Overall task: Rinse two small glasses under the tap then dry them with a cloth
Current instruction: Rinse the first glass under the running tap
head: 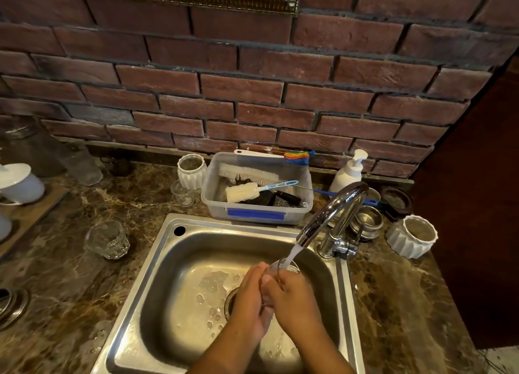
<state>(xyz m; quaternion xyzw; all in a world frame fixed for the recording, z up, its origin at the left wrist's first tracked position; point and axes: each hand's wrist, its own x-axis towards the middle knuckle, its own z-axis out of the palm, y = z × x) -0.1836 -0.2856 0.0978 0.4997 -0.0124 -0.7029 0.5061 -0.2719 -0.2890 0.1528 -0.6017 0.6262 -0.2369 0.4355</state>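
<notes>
Over the steel sink (157,264) both my hands hold one small clear glass (283,267) under the tap (331,213). Water runs from the spout into the glass's mouth. My left hand (252,297) wraps the glass from the left; my right hand (295,297) grips it from the right, and most of the glass is hidden between them. A second small faceted glass (106,240) stands on the marble counter left of the sink, apart from my hands. No cloth is in view.
A plastic tub (257,213) with brushes sits behind the sink, with a small glass (182,193) and a white ribbed pot (192,170) to its left. A soap pump bottle (349,171), metal cups (366,224) and another white pot (412,236) stand right of the tap. Brick wall behind.
</notes>
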